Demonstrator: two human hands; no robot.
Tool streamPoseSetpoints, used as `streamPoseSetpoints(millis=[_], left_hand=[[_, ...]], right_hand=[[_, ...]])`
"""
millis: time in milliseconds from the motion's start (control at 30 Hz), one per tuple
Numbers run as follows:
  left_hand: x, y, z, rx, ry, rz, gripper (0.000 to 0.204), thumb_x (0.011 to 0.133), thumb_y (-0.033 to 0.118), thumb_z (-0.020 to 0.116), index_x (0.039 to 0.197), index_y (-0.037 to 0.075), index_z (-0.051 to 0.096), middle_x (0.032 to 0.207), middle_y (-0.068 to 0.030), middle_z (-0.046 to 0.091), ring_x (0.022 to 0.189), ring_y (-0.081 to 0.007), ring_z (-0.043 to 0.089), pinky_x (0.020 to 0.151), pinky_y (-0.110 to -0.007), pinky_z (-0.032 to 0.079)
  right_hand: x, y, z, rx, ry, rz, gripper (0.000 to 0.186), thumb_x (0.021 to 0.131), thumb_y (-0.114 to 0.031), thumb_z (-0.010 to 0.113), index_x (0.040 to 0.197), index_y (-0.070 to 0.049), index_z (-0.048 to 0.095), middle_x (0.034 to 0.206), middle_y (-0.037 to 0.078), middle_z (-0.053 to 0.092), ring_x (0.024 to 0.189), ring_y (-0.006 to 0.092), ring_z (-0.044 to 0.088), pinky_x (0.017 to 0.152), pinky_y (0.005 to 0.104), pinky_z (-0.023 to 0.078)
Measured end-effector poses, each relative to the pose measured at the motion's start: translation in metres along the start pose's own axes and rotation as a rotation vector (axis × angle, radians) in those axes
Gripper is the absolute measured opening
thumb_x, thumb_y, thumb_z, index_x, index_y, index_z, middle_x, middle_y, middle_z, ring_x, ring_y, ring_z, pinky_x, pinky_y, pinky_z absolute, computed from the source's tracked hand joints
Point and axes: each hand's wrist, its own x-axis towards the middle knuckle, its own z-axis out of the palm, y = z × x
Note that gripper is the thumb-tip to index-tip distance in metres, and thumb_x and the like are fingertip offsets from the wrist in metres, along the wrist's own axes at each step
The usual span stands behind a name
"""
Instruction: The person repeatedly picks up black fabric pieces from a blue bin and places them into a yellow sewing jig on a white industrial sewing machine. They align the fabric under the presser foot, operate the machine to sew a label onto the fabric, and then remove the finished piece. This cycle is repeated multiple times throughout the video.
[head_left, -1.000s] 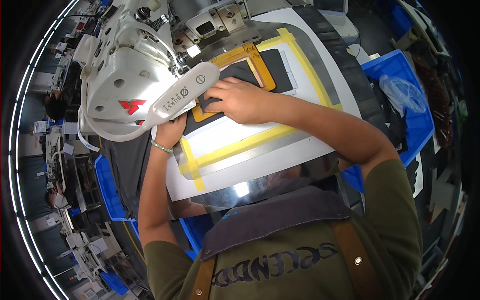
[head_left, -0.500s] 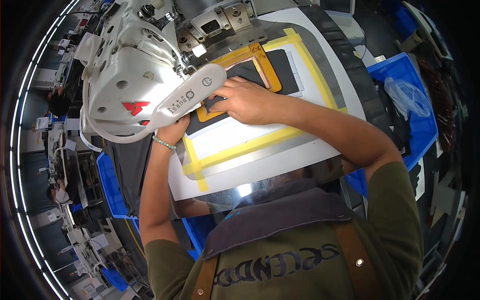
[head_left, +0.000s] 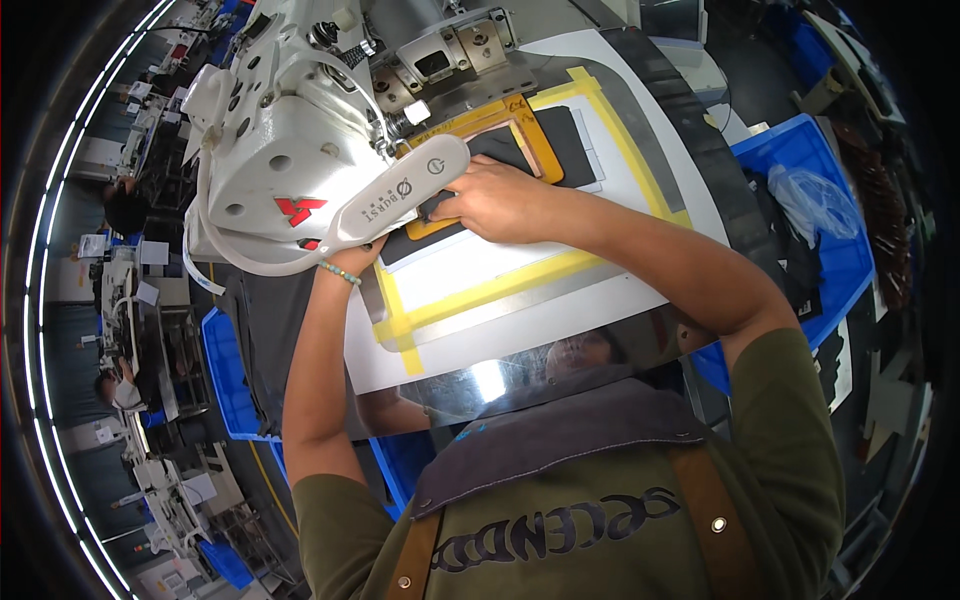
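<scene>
My right hand rests on dark fabric inside an orange-yellow clamp frame. Its visible fingers are apart, and the lamp head covers some of their tips. Beside the frame's near left corner is my left hand, with a beaded bracelet at the wrist. The lamp head hides most of its fingers, so their hold does not show. Over both hands stretches the white lamp head, fixed by the white sewing machine. Under the frame lies a white sheet edged with yellow tape.
A shiny metal table edge runs in front of me. Blue bins stand at the right and left, holding dark cloth; clear plastic lies in the right one. Metal clamp brackets sit behind the frame.
The view has shifted slightly, and the machine and lamp appear further right. My left hand is more covered by the lamp head. My right hand stays on the fabric with little movement.
</scene>
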Motion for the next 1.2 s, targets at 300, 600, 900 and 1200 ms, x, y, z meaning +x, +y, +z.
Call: streamPoseSetpoints(millis=[300,600,900,1200], left_hand=[[0.007,-0.025,0.010,0.081,-0.025,0.056,0.045,0.092,0.031,0.070,0.135,0.018,0.063,0.138,-0.0084,0.063,0.129,-0.0323,0.057,0.112,-0.046,0.042],[0.005,-0.038,0.016,0.121,0.057,0.171,0.042,0.092,0.025,0.070,0.133,0.016,0.064,0.135,-0.0087,0.065,0.127,-0.0315,0.058,0.111,-0.046,0.044],[0.001,-0.070,0.024,-0.002,0.164,0.105,0.040,0.091,0.008,0.068,0.131,0.005,0.064,0.129,-0.0158,0.066,0.121,-0.0326,0.062,0.102,-0.041,0.051],[-0.008,-0.081,0.033,-0.039,0.239,0.042,0.041,0.088,0.008,0.074,0.129,0.009,0.068,0.126,-0.0103,0.070,0.118,-0.0287,0.065,0.102,-0.042,0.050]], right_hand=[[0.001,0.002,0.000,0.040,-0.002,0.039,0.036,0.088,-0.002,0.053,0.114,-0.010,0.078,0.125,0.010,0.062,0.122,0.0282,0.054,0.110,0.0434,0.040],[0.019,0.003,-0.009,-0.112,-0.082,0.103,0.033,0.087,-0.007,0.058,0.115,-0.009,0.076,0.131,0.009,0.064,0.131,0.0269,0.053,0.113,0.0450,0.039],[0.018,0.010,0.001,-0.160,-0.065,-0.051,0.033,0.089,-0.007,0.057,0.116,-0.007,0.075,0.136,0.005,0.064,0.132,0.0270,0.053,0.114,0.0467,0.040],[-0.001,-0.008,-0.003,-0.102,-0.006,-0.182,0.034,0.082,-0.001,0.065,0.115,-0.002,0.075,0.131,0.009,0.068,0.127,0.0273,0.057,0.108,0.0423,0.045]])
